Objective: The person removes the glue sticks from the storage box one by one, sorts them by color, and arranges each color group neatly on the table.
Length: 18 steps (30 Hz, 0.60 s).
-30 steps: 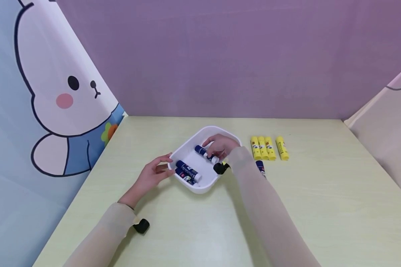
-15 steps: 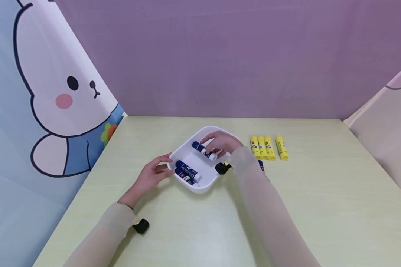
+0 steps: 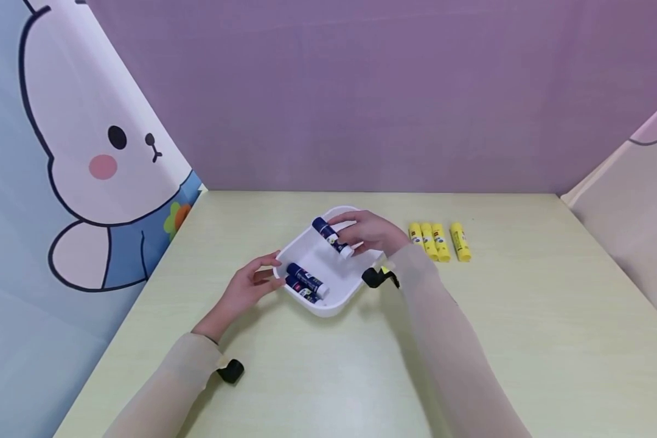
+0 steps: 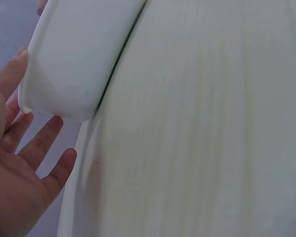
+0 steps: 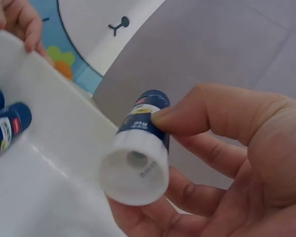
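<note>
My right hand (image 3: 373, 233) pinches a dark blue glue stick (image 3: 328, 234) by its middle, tilted above the white plastic bin (image 3: 330, 310). Its hollow white base (image 5: 133, 173) faces the camera in the right wrist view. With thumb and fingers, my left hand (image 3: 252, 287) holds the bin's left corner; in the left wrist view the thumb lies on the rim and fingertips touch the bin's outside. Two more blue glue sticks, one upper (image 3: 306, 278) and one lower (image 3: 302, 289), lie side by side inside, near that corner.
Several yellow glue sticks (image 3: 428, 241) lie in a row right of the bin, partly behind the right wrist, with one yellow stick (image 3: 460, 242) slightly apart. The pale table (image 3: 525, 316) ends at a purple backdrop (image 3: 389, 97).
My right hand has lifted the blue glue stick up from the bin's floor, moving slightly away and to the right. The right forearm now covers the blue stick seen earlier on the table. The left hand stays.
</note>
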Available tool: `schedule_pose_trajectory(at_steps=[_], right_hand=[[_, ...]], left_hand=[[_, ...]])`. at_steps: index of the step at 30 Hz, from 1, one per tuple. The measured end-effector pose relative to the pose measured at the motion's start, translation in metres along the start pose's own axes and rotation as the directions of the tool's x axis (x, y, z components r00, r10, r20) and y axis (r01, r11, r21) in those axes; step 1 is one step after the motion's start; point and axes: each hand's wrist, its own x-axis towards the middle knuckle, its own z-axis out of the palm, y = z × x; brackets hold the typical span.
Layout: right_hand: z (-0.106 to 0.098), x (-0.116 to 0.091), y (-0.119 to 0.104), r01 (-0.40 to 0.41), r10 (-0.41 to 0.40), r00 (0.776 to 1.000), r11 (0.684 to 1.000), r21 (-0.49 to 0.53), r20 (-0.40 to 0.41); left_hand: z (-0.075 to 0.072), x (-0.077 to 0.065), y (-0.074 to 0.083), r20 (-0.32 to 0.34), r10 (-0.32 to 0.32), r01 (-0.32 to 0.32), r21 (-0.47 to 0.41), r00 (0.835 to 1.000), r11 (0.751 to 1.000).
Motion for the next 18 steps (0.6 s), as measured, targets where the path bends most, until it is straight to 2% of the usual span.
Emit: schedule_pose_trajectory(at_steps=[4,9,18], right_hand=[[0.0,-0.005,0.002,0.042,-0.042,0.999,0.988,0.149,-0.003],[0.002,-0.011,0.002,0.078,-0.077,0.997,0.962,0.26,-0.017],[0.004,-0.021,0.006,0.186,-0.162,0.982,0.916,0.356,-0.095]], left_hand=[[0.0,-0.001,0.001,0.001,0.003,-0.003,0.0,1.0,1.0],[0.0,-0.001,0.001,-0.001,0.002,-0.002,-0.002,1.0,1.0],[0.0,0.0,0.0,0.003,0.003,-0.002,-0.009,1.0,1.0]])
